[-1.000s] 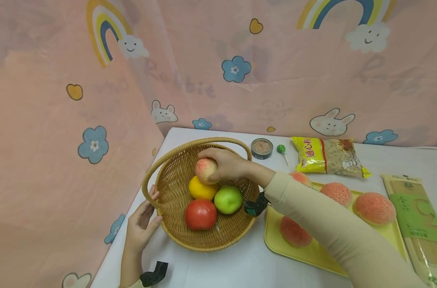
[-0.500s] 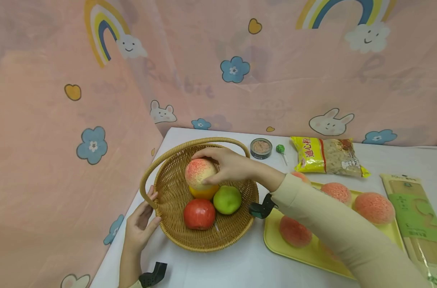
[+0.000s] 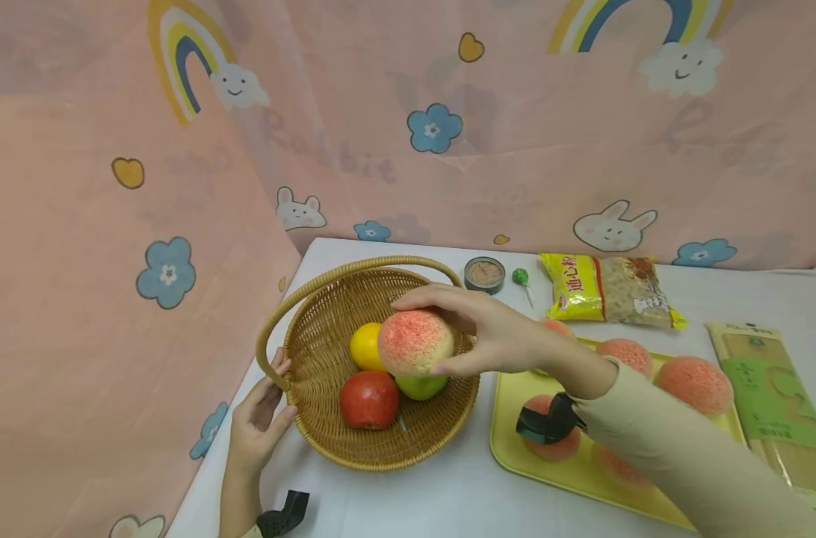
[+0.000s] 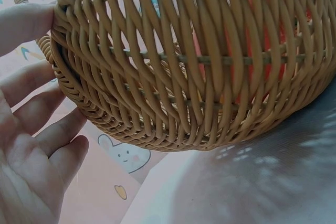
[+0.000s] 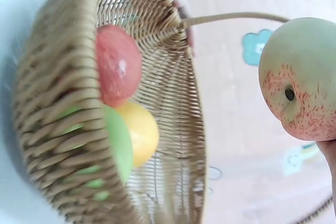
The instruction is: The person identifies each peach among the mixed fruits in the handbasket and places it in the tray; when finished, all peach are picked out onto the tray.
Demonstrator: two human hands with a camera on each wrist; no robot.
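My right hand (image 3: 482,329) holds a peach (image 3: 415,342) above the right part of a wicker basket (image 3: 374,462), thumb and fingers on opposite sides of it. In the right wrist view the peach (image 5: 302,80) shows its dark stem end, apart from the basket (image 5: 63,93). A red fruit (image 3: 369,400), a yellow fruit (image 3: 365,346) and a partly hidden green fruit (image 3: 421,385) lie inside. My left hand (image 3: 255,426) grips the basket's left rim at the handle base; in the left wrist view, thumb and fingertips of that hand (image 4: 37,124) touch the rim.
Right of the basket, a yellow tray (image 3: 509,441) bears several pinkish-red round pieces (image 3: 694,385), partly under my right arm. Behind are a round tin (image 3: 485,275), a green lollipop (image 3: 521,277) and a pasta bag (image 3: 610,290). A green-banded noodle pack (image 3: 774,396) lies far right.
My right hand has carried the peach from over the yellow fruit rightward and toward me, now covering part of the green fruit. The left hand stays at the rim.
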